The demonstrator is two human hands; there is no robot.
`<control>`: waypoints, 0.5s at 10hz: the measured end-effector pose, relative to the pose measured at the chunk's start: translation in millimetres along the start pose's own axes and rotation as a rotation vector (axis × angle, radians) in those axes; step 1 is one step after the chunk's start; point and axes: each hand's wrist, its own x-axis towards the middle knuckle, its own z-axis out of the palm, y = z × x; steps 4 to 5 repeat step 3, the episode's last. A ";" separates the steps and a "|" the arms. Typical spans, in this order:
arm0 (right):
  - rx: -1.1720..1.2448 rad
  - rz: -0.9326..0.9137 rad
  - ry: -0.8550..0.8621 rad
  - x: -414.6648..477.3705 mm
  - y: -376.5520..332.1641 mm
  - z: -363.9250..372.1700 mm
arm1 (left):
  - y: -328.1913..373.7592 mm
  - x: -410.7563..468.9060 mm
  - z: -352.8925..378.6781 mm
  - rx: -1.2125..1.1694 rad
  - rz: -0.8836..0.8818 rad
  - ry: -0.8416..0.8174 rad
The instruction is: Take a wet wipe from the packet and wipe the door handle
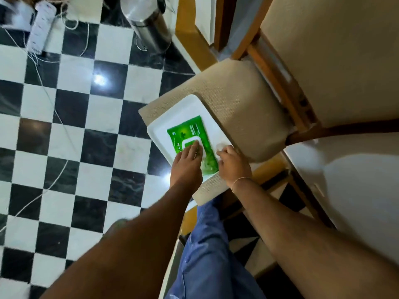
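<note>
A green wet-wipe packet (pixel 190 134) lies on a white tray (pixel 166 121), which rests on the beige seat of a chair (pixel 237 108). My left hand (pixel 187 160) lies flat on the packet, its fingertips on the white flap in the middle. My right hand (pixel 232 161) is at the packet's right edge, fingers curled around a pale, crumpled wet wipe (pixel 221 146). No door handle is in view.
A black-and-white checkered floor (pixel 75 126) lies to the left, with white cables trailing across it. A steel pedal bin (pixel 149 24) and a white power strip (pixel 41 24) sit at the far side. A wooden door frame (pixel 190 29) is beyond the chair. My blue trouser leg (pixel 207 255) is below.
</note>
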 end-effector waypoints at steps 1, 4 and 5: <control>-0.098 -0.046 0.040 -7.8 0.5 -3.7 | 11.8 -1.2 -0.9 0.026 -0.049 -0.036; 0.035 0.089 0.197 -66.0 20.8 -54.7 | 43.1 -4.2 -45.0 0.046 -0.133 -0.107; 0.035 0.089 0.197 -66.0 20.8 -54.7 | 43.1 -4.2 -45.0 0.046 -0.133 -0.107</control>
